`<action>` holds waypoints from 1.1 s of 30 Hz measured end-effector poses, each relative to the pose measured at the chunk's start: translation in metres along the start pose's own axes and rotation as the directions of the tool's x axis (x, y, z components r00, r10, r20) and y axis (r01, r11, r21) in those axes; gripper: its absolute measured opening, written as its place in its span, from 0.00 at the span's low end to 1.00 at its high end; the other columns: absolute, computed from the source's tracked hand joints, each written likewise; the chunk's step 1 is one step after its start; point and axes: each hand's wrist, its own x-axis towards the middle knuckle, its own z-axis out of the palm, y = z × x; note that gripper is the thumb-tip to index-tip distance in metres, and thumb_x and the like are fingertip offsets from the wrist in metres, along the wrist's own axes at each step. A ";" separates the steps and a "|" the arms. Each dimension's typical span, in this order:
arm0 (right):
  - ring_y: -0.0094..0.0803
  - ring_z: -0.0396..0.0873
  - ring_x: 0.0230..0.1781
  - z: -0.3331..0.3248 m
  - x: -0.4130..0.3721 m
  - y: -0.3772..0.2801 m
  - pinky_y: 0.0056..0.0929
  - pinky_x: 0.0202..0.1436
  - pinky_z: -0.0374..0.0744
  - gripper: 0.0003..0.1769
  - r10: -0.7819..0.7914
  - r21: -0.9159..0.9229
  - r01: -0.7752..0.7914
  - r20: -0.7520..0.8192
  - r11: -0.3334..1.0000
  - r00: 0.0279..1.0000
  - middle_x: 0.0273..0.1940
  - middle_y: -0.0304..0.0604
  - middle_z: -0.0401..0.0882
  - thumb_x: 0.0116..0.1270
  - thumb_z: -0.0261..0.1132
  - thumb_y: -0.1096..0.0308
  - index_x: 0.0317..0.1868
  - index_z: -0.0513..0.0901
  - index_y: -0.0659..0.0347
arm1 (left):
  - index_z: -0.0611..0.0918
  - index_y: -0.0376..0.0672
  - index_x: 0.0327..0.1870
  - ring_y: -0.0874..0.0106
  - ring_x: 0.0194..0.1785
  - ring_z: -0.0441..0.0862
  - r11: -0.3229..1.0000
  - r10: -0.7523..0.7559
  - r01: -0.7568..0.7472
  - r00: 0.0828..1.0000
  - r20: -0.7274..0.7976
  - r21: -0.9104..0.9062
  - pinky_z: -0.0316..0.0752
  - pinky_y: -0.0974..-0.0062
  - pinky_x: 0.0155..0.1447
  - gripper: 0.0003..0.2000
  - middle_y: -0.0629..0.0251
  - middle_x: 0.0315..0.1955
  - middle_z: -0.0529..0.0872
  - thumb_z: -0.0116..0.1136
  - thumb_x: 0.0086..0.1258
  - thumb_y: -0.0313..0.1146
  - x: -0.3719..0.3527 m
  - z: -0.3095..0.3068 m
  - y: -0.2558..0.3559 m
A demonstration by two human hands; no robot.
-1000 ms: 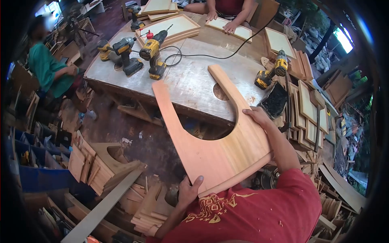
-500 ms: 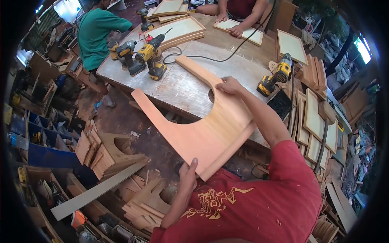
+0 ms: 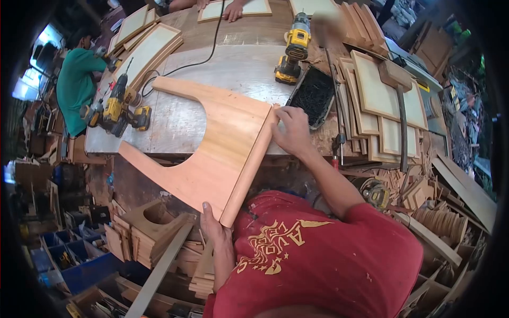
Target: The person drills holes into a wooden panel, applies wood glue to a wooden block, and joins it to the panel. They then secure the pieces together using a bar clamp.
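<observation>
Left hand (image 3: 216,232) grasps wooden panel (image 3: 220,146), thumb on top, off table's (image 3: 238,69) near edge; right hand (image 3: 292,130) at far end of edge strip (image 3: 250,165), whether clasped cannot tell. Wide hold probably keeps panel steady, prongs (image 3: 172,86) over table. Drill (image 3: 297,45), dark fasteners (image 3: 313,98) on table's right, presumably for quick reach.

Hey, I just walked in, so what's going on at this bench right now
A person in a red shirt holds a U-shaped wooden panel with both hands: the left hand at its near corner, the right hand near the opposite end of the same straight edge. The panel's open end points away, partly over the worktable. A yellow drill sits beyond the right hand. Across the table, another person's hand is on a framed board.
</observation>
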 end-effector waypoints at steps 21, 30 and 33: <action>0.67 0.73 0.62 0.025 -0.033 -0.008 0.51 0.69 0.71 0.39 0.312 0.109 -0.413 0.493 0.904 0.812 0.57 0.74 0.75 0.58 0.72 0.64 0.65 0.69 0.77 | 0.65 0.35 0.71 0.59 0.67 0.78 0.973 -0.205 0.221 0.957 0.207 -0.060 0.80 0.45 0.65 0.21 0.53 0.64 0.77 0.48 0.84 0.37 0.037 0.043 -0.091; 0.71 0.49 0.78 0.031 -0.072 -0.012 0.55 0.82 0.53 0.57 0.105 0.130 -0.183 0.457 0.975 0.883 0.75 0.79 0.50 0.58 0.75 0.56 0.74 0.53 0.85 | 0.58 0.38 0.77 0.57 0.71 0.73 0.925 -0.327 0.367 0.901 0.286 -0.100 0.76 0.49 0.72 0.24 0.51 0.70 0.70 0.43 0.86 0.38 0.046 0.086 -0.100; 0.71 0.46 0.80 0.028 -0.064 -0.021 0.52 0.83 0.49 0.55 0.134 0.108 -0.210 0.480 0.972 0.867 0.77 0.78 0.47 0.59 0.74 0.57 0.75 0.55 0.82 | 0.63 0.31 0.72 0.54 0.69 0.76 0.905 -0.397 0.426 0.859 0.324 -0.021 0.76 0.48 0.70 0.23 0.48 0.66 0.73 0.42 0.86 0.40 0.049 0.089 -0.096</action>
